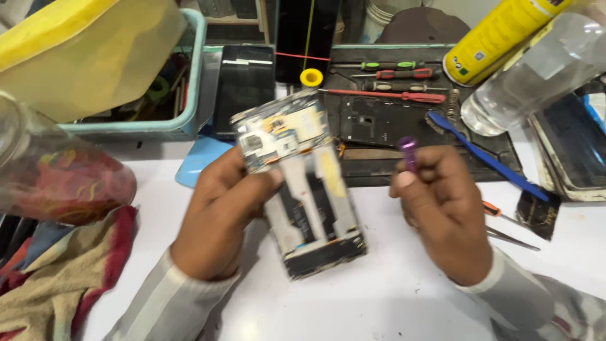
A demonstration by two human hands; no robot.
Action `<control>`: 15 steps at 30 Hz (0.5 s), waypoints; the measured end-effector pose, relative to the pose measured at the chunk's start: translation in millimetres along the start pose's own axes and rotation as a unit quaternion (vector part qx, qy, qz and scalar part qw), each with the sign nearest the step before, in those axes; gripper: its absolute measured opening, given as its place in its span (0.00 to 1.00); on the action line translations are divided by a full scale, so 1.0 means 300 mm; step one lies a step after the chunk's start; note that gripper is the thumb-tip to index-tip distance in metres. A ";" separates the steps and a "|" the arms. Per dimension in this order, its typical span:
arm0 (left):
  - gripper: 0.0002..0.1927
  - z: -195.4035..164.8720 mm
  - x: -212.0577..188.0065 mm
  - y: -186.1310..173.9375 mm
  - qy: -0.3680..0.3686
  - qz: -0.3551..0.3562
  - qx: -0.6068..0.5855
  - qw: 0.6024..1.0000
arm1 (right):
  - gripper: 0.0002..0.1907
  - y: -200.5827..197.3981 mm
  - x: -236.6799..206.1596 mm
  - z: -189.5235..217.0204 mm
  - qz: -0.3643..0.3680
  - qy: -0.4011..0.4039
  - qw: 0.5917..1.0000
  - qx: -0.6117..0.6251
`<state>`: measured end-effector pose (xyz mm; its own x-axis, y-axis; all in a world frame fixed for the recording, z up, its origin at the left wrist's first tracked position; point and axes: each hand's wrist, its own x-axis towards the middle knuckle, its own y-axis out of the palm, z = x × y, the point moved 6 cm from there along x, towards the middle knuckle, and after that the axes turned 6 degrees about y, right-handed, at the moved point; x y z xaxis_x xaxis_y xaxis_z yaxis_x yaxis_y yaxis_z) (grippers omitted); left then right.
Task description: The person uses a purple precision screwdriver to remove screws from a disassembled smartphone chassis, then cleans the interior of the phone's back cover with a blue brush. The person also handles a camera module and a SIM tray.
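Carefully, the left hand is gripping the opened phone while the right hand is pinching a purple screwdriver; steadying the phone seems wise

Bright even light, soft shadows, motion blur throughout, glare on bottle.

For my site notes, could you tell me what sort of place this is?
Probably a phone repair bench: the left hand holds an opened phone, screwdrivers lie on a dark work mat, the right hand grips a purple tool.
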<state>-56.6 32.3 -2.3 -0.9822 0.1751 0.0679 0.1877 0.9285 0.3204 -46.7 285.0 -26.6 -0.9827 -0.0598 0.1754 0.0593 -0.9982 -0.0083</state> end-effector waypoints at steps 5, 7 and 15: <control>0.19 0.011 -0.138 -0.074 -0.035 -0.116 -0.044 0.992 | 0.08 0.034 -0.014 0.079 0.004 -0.117 0.957 -0.265; 0.19 0.027 -0.191 -0.101 -0.060 -0.174 -0.049 0.982 | 0.10 0.065 -0.023 0.110 0.063 -0.137 0.943 -0.297; 0.18 0.079 -0.278 -0.156 -0.118 -0.328 -0.026 0.937 | 0.12 0.155 -0.029 0.149 0.198 -0.227 0.856 -0.421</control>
<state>16.5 -17.9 -45.4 -0.8596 -0.3546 -0.3680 -0.4629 0.8454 0.2666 -27.6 239.1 15.5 -0.7338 -0.5771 0.3585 0.0357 -0.5596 -0.8280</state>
